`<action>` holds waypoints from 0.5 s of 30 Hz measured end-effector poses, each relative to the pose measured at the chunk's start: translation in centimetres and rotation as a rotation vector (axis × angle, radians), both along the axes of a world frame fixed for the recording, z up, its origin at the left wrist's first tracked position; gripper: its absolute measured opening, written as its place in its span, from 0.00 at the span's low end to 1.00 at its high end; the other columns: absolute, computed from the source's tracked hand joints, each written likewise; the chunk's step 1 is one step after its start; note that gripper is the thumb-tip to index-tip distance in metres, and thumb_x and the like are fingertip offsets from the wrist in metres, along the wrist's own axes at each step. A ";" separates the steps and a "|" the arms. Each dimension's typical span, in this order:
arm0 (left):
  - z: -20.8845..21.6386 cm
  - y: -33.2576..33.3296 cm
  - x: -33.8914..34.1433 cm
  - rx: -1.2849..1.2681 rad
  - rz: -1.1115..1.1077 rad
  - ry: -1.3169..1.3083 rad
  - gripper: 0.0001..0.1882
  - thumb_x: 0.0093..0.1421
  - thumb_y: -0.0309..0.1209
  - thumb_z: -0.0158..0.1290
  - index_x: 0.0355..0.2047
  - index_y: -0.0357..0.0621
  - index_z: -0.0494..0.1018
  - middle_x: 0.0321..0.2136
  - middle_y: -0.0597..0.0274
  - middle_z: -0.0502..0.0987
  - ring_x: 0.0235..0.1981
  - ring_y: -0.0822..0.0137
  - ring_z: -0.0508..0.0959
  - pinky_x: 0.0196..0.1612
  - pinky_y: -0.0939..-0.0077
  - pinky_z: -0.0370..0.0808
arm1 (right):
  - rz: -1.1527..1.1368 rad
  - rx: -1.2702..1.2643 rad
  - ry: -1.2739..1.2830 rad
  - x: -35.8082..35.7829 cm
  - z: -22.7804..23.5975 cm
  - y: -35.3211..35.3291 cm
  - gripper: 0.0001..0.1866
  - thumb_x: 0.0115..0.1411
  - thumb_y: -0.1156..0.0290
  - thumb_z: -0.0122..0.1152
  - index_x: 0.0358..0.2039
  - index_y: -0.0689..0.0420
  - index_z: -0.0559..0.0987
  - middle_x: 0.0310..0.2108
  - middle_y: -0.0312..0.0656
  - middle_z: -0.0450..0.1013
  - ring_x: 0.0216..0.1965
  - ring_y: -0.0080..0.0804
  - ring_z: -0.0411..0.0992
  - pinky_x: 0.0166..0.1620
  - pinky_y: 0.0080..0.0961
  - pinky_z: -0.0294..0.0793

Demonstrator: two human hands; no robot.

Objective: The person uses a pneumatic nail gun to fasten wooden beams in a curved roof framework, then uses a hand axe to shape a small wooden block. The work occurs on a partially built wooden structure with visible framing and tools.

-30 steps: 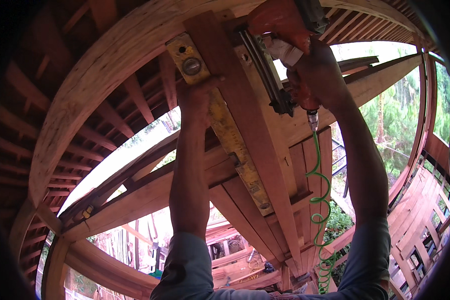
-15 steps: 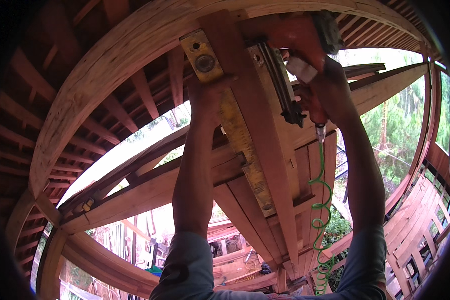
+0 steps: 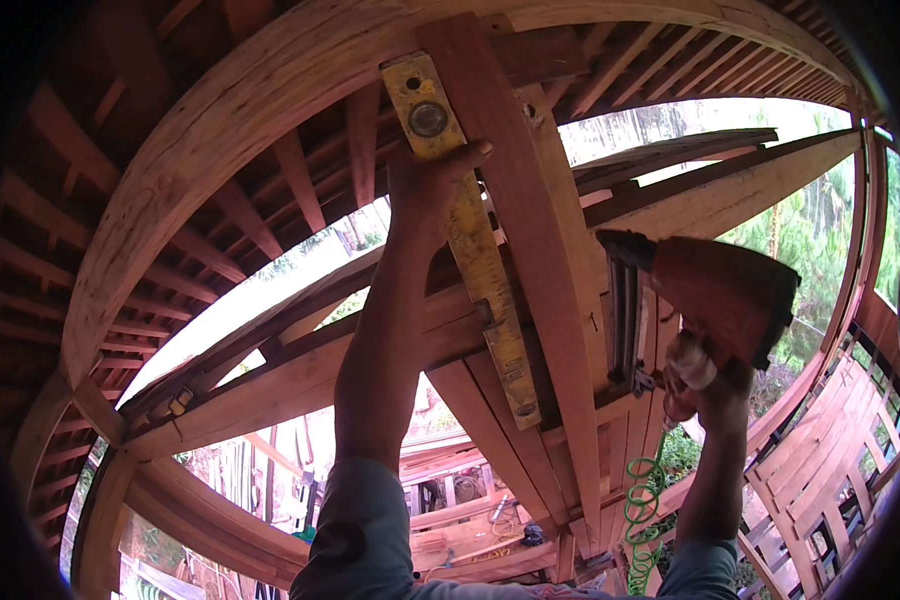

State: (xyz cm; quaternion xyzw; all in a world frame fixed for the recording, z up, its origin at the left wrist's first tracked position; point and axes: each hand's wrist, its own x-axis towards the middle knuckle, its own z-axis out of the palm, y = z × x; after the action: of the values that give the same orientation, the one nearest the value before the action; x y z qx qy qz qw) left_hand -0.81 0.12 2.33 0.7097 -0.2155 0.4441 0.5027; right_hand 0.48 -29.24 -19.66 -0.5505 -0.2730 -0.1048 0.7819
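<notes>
My left hand (image 3: 428, 190) is raised and wrapped round a worn yellow spirit level (image 3: 477, 270), its thumb resting on the reddish wooden plank (image 3: 525, 210) alongside. The level stands tilted along the plank's left side, its round vial near the top. Lower and to the right, my right hand (image 3: 718, 388) grips the handle of an orange and black nail gun (image 3: 720, 285). Its nose points left toward the plank, apart from it. From the handle area a coiled green air hose (image 3: 642, 500) hangs down. Part of the right fingers is hidden by the gun.
A thick curved wooden beam (image 3: 140, 215) arches overhead, with rafters above. Another long beam (image 3: 290, 400) crosses behind the plank. Below lie stacked boards, and at lower right there is a slatted wooden frame (image 3: 820, 450). Trees show beyond.
My right hand has brought the nail gun down and to the right, away from the plank's top. The left hand and level have shifted slightly right in view.
</notes>
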 end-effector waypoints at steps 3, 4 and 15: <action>0.1 0.3 0.2 0.017 0.015 0.022 0.19 0.52 0.23 0.67 0.45 0.36 0.77 0.40 0.57 0.82 0.40 0.67 0.82 0.46 0.70 0.79 | -0.024 0.032 -0.059 0.8 -2.6 -0.8 0.25 0.55 0.69 0.75 0.51 0.62 0.77 0.32 0.38 0.76 0.25 0.20 0.73 0.27 0.21 0.74; 0.1 0.5 0.2 0.014 0.005 0.014 0.19 0.52 0.23 0.67 0.45 0.36 0.77 0.39 0.58 0.82 0.40 0.67 0.82 0.46 0.70 0.79 | 0.066 0.076 0.019 0.1 -2.3 -1.0 0.24 0.56 0.68 0.74 0.51 0.63 0.77 0.32 0.38 0.76 0.25 0.21 0.73 0.28 0.22 0.75; -0.5 -0.4 0.6 -0.115 -0.121 -0.047 0.19 0.55 0.22 0.65 0.47 0.34 0.76 0.40 0.56 0.82 0.39 0.65 0.83 0.45 0.68 0.82 | 0.045 -0.085 0.169 -1.7 -4.0 -0.3 0.24 0.57 0.63 0.71 0.48 0.63 0.76 0.31 0.38 0.74 0.26 0.24 0.73 0.28 0.24 0.73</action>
State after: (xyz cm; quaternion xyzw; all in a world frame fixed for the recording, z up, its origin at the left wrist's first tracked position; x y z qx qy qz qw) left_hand -0.21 -0.26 1.83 0.6546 -0.2441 0.4411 0.5634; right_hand -1.19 -29.54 -23.65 -0.5837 -0.2227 -0.0287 0.7803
